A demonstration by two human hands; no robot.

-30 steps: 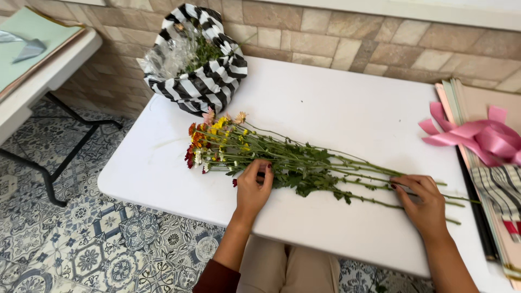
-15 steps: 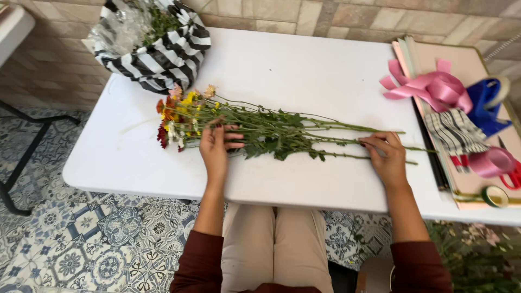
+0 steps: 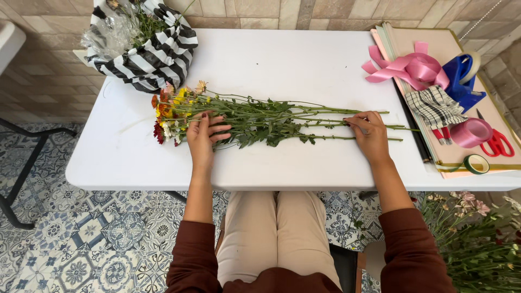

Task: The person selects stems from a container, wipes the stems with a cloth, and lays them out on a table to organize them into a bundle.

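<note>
Both hands lie flat and open on a bunch of cut flowers [image 3: 271, 116] stretched lengthwise across the white surface [image 3: 282, 59]. From the head view, the left hand [image 3: 203, 135] rests palm down with fingers spread on the leafy part just below the blooms, gripping nothing. The right hand [image 3: 372, 133] lies palm down on the bare stem ends, fingers laid over the stalks, likewise not closed around them. The flower heads, yellow, orange, red and white, point to the person's left; the green stems run to the right, their tips reaching past the right hand.

At the far left corner of the surface sits a black-and-white striped bag [image 3: 152, 51] holding clear wrapping and some greenery. Along the right edge lies a stack of paper sheets [image 3: 412, 40] in pale pink and tan. On it rest a pink ribbon bow [image 3: 410, 68], a blue tape dispenser [image 3: 461, 76], a checked cloth [image 3: 434, 106], a roll of pink ribbon [image 3: 471, 133], red-handled scissors [image 3: 496, 142] and a small roll of green tape [image 3: 476, 164]. More flowers [image 3: 477, 239] stand on the patterned tile floor [image 3: 81, 244] at the lower right, beside the person's knee.
</note>
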